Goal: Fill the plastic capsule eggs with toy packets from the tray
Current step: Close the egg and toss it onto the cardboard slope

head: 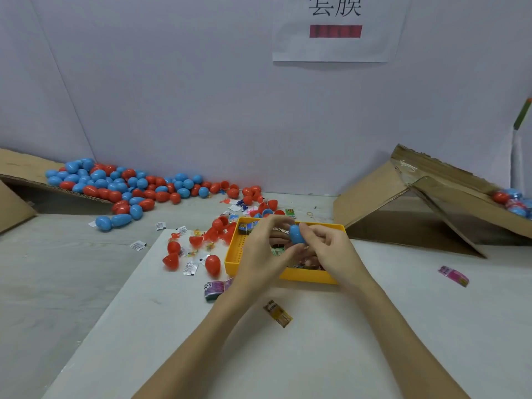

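Glossy plastic eggs (121, 185); matt plastic tray (233, 254) (perforated); rough cardboard boxes (374, 194).

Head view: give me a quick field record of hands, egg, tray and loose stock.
held item: blue egg, above the tray
left hand: fingers curled on the egg
right hand: fingers pinching the egg
yellow tray: packets inside, mostly hidden by hands
egg pile: red and blue, far left
pink packet: alone, right of tray

The table (403, 326) is carrying a yellow tray (305, 277) mid-table, eggs (121, 185) far left, cardboard (403, 203) far right, and loose packets (278, 313) near the tray.
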Demonstrator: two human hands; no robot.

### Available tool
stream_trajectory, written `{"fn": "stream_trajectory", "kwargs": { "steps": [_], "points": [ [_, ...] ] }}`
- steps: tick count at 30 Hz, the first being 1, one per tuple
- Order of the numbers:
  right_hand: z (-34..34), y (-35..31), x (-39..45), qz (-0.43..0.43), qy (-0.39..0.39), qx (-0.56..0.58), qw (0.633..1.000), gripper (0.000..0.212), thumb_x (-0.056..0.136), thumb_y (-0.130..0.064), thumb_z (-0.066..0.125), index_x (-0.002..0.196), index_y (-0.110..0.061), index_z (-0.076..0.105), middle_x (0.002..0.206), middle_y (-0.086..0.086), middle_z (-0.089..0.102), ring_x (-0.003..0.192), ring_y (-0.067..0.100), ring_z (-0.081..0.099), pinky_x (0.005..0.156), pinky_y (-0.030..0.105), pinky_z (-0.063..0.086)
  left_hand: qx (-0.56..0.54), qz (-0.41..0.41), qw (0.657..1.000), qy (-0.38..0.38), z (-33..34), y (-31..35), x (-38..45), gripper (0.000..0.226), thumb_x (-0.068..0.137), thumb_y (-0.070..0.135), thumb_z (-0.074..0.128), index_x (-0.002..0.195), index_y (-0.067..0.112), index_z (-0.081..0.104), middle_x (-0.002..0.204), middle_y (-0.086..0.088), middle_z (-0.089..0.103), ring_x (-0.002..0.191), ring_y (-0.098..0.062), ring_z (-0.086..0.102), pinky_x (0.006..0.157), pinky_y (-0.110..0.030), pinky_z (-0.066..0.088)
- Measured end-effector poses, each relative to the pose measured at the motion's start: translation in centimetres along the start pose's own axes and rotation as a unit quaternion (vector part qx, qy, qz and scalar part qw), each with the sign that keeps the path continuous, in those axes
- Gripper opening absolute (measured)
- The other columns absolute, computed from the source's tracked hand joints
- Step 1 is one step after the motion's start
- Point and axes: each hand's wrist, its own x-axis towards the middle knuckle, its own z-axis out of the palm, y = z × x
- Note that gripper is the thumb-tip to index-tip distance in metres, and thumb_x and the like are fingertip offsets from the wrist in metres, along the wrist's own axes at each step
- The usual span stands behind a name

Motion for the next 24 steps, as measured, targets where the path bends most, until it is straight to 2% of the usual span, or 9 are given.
{"fn": "stream_trajectory", "kwargs": {
  "steps": [3,5,8,10,13,16,18,21,24],
  "points": [
    [0.2,-0.04,0.2,0.015,-0.026,0.006,1.0,0.04,0.106,-0.046,0.043,0.112,-0.017,0.07,0.086,0.004,0.079,0.076,0.022,0.078,0.056,0.023,0.057,-0.026,-0.016,0.999,0.019,-0.1,0.27,-0.13,0.038,0.087,0.021,0.082,0.121,0.018,0.067,0.108,0.009,0.071,0.096,-0.012,0.07,0.082,-0.03,0.06],
    [0.23,-0.07,0.31,0.028,-0.038,0.035,0.998,0.041,0.107,-0.048,0.039,0.113,-0.021,0.068,0.089,0.004,0.08,0.077,0.023,0.078,0.056,0.023,0.057,-0.045,-0.021,0.998,0.025,-0.1,0.19,-0.09,0.035,0.092,0.016,0.076,0.126,0.021,0.069,0.113,0.009,0.07,0.099,-0.012,0.069,0.085,-0.03,0.059],
    [0.16,-0.06,0.4,0.015,-0.017,0.046,0.999,0.041,0.097,-0.054,0.053,0.116,-0.02,0.068,0.093,-0.001,0.079,0.081,0.02,0.077,0.06,0.025,0.059,-0.012,0.008,1.0,0.026,-0.25,0.17,-0.1,0.038,0.092,0.008,0.074,0.127,0.022,0.07,0.118,0.005,0.061,0.101,-0.012,0.065,0.087,-0.028,0.058],
    [0.05,0.19,0.4,-0.01,-0.002,0.018,1.0,0.035,0.096,-0.042,0.064,0.119,-0.015,0.068,0.096,-0.001,0.078,0.084,0.017,0.076,0.063,0.023,0.058,0.015,0.032,0.999,0.012,-0.25,0.21,-0.17,0.041,0.089,0.004,0.076,0.127,0.019,0.068,0.117,0.001,0.058,0.102,-0.013,0.063,0.088,-0.028,0.057],
    [-0.2,0.62,0.48,-0.017,0.0,0.008,1.0,0.026,0.102,-0.022,0.062,0.126,-0.013,0.068,0.11,0.004,0.076,0.09,0.017,0.075,0.068,0.023,0.059,0.026,0.037,0.999,0.02,-0.12,0.41,-0.26,0.051,0.086,0.008,0.081,0.132,0.015,0.062,0.119,0.0,0.056,0.104,-0.011,0.062,0.088,-0.023,0.056],
    [-0.47,0.62,0.43,-0.03,-0.02,0.003,0.999,0.028,0.103,-0.016,0.061,0.13,-0.017,0.067,0.114,0.0,0.076,0.099,0.015,0.074,0.073,0.024,0.059,0.023,0.028,0.999,0.039,-0.19,0.39,-0.37,0.041,0.088,0.016,0.08,0.125,0.013,0.064,0.117,0.001,0.062,0.104,-0.011,0.064,0.088,-0.026,0.057],
    [-0.51,0.58,0.41,-0.032,-0.034,0.018,0.999,0.026,0.104,-0.019,0.06,0.128,-0.022,0.069,0.111,-0.003,0.077,0.099,0.013,0.074,0.075,0.024,0.06,0.039,0.036,0.998,0.041,-0.31,0.26,-0.39,0.033,0.088,0.012,0.079,0.119,0.012,0.067,0.114,0.001,0.065,0.103,-0.012,0.064,0.087,-0.031,0.057],
    [-0.43,0.32,0.36,-0.012,-0.011,0.028,0.999,0.021,0.101,-0.032,0.063,0.117,-0.023,0.073,0.1,-0.003,0.077,0.085,0.012,0.075,0.069,0.021,0.058,0.055,0.057,0.996,0.03,-0.4,0.24,-0.33,0.031,0.085,0.005,0.081,0.113,0.009,0.068,0.111,0.0,0.065,0.1,-0.013,0.064,0.085,-0.031,0.058],
    [-0.54,0.73,0.42,-0.027,-0.007,0.005,1.0,0.018,0.1,-0.028,0.065,0.113,-0.02,0.075,0.095,-0.003,0.077,0.081,0.011,0.072,0.067,0.019,0.055,0.05,0.062,0.997,0.018,-0.38,0.16,-0.26,0.035,0.085,0.005,0.08,0.116,0.008,0.066,0.112,0.0,0.065,0.103,-0.015,0.065,0.088,-0.031,0.057]
  ]
}}
